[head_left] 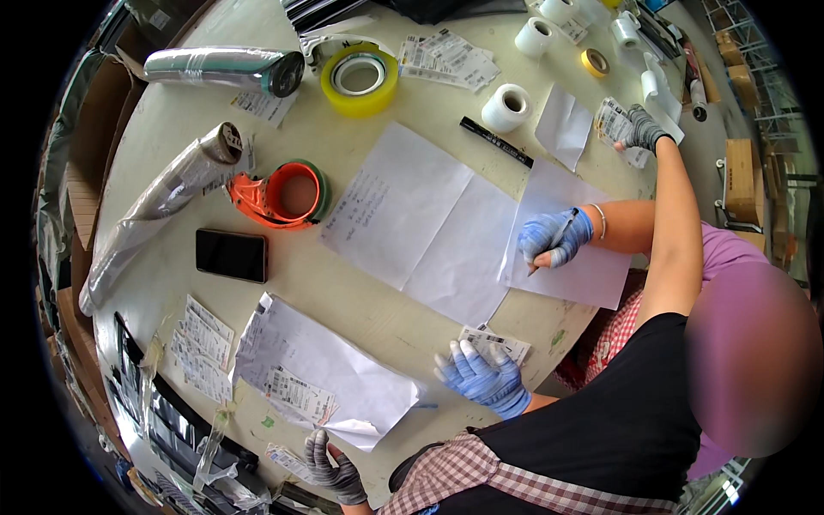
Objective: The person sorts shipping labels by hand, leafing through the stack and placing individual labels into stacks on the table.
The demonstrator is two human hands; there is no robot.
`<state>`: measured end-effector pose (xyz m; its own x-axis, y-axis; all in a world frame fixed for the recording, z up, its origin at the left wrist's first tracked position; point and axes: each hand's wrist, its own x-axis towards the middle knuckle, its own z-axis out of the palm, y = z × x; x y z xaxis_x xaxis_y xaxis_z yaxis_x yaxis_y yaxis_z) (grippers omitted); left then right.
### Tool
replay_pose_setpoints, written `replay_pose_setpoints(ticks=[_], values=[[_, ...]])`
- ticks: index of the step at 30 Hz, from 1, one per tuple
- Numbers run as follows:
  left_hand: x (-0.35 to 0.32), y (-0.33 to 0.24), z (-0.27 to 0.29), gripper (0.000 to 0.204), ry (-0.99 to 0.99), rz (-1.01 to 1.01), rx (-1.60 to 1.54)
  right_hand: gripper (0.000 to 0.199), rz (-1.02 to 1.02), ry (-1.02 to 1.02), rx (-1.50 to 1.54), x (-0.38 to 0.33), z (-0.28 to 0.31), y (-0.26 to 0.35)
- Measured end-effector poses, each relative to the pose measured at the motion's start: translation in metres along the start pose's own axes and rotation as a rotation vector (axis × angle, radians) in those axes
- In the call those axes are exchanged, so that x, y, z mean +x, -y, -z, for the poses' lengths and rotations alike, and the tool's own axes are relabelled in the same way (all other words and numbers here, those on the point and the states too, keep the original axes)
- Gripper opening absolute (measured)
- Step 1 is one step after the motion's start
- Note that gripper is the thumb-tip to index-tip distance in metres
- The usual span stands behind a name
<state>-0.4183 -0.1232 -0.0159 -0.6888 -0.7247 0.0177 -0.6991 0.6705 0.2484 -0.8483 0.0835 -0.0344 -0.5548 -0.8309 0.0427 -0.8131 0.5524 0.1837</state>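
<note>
My right hand (645, 130), in a grey striped fingerless glove, reaches to the far right. Its fingers are curled over printed shipping labels (612, 123), with the thumb along their near edge. My left hand (333, 469), gloved in grey, is at the near edge with its fingers apart and nothing in it. Close to it lie a small label sheet (290, 461) and creased white paper (371, 390), with another label (300, 393) on top. A co-worker's blue-gloved hand (554, 239) holds a pen (564, 226) over a white sheet (584, 273); their other blue-gloved hand (485, 378) rests open.
A large handwritten sheet (412, 215) covers the table's middle. Around it are a black marker (496, 142), yellow tape (378, 101), an orange tape dispenser (249, 202), a phone (231, 255), film rolls (163, 193) and white rolls (506, 108). The co-worker is close on my right.
</note>
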Motion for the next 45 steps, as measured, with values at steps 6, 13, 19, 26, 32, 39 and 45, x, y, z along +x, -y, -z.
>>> replay_pose_setpoints(ticks=[6, 13, 19, 26, 32, 39, 45], values=[[-0.001, -0.006, -0.012, 0.026, -0.009, 0.129, -0.213, 0.059, -0.711, 0.105, -0.007, 0.061, -0.106, -0.283], [-0.031, -0.004, -0.003, 0.029, -0.039, 0.044, -0.264, 0.062, -0.753, -0.313, 0.073, 0.091, -0.08, -0.317], [-0.062, -0.003, 0.026, 0.033, -0.093, 0.226, -0.666, 0.063, -0.424, -0.831, 0.806, 0.175, 0.04, -0.091], [-0.067, 0.023, 0.065, 0.071, 0.159, 0.324, -1.889, 0.058, 0.263, 0.277, 2.155, 0.042, 0.098, 0.282], [-0.165, 0.078, 0.076, 0.051, 0.112, 0.755, -2.055, 0.071, 0.283, 0.851, 1.749, -0.158, 0.108, 0.436], [-0.217, 0.112, 0.088, 0.061, 0.078, 0.69, -2.273, 0.06, 0.139, 1.407, 1.741, -0.209, 0.168, 0.455], [-0.218, 0.124, 0.099, 0.066, 0.016, 0.567, -2.206, 0.063, 0.123, 1.612, 1.43, -0.231, 0.15, 0.454]])
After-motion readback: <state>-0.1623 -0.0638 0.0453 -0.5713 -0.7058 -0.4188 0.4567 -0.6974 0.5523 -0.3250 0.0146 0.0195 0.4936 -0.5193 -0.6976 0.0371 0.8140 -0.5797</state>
